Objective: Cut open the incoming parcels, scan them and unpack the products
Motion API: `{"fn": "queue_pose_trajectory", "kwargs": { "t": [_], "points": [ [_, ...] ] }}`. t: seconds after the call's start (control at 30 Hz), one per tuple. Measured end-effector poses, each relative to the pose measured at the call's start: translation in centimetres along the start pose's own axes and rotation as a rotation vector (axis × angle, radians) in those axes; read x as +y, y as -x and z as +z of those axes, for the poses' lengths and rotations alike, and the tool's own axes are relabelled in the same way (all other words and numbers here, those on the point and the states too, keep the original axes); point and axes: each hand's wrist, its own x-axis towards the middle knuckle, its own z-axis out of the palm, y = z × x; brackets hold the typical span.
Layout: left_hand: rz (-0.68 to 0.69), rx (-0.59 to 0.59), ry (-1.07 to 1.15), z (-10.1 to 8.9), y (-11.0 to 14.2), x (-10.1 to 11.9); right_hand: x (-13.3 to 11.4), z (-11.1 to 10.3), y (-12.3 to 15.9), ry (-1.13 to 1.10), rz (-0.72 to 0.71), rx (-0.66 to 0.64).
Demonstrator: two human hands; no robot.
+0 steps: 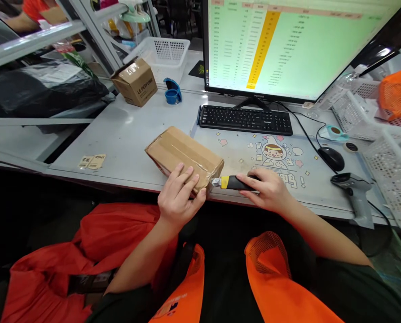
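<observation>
Closest of all is an orange vest (271,278) on the person, and a red bag (85,251) sits low on the left side.

Next come the two hands at the near edge of the grey table (119,134). The left hand (180,197) lies on the near end of a brown box (183,154). Its fingers are spread out flat on top and the thumb is pressed on the side, so it holds the box down. The box is taped shut and lies tilted on the table, right in front of the person. The right hand (269,188) has its fingers curled tight around a black and yellow knife (232,182). The knife tip touches the right corner of the box.

Under the right hand is a desk mat (274,152) with a cartoon picture. A grey scanner (353,190) lies near on the right, and a black mouse (331,158) is just behind it.

Farther back is a black keyboard (245,120). Behind it stands a big screen (288,45) with a green list on it. To the left are a blue tape holder (172,91), a small brown carton (135,82) and a white basket (163,56). More white baskets (389,175) stand on the far right.
</observation>
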Motion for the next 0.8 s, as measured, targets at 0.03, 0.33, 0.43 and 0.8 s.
{"fn": "queue_pose_trajectory", "kwargs": {
  "t": [0.03,0.33,0.43,0.8],
  "points": [
    [0.005,0.001,0.003,0.1,-0.1,-0.1,1.2,-0.1,0.1,0.013,0.047,-0.011],
    [-0.028,-0.057,-0.005,-0.8,0.1,-0.5,6.3,-2.3,2.7,0.078,0.558,0.210],
    [-0.046,-0.052,-0.067,-0.2,-0.3,0.0,0.3,-1.5,3.2,-0.097,0.304,0.093],
    [-0.042,-0.014,-0.098,0.9,-0.5,0.1,-1.3,0.4,0.7,-0.174,0.203,0.033]
  ]
}}
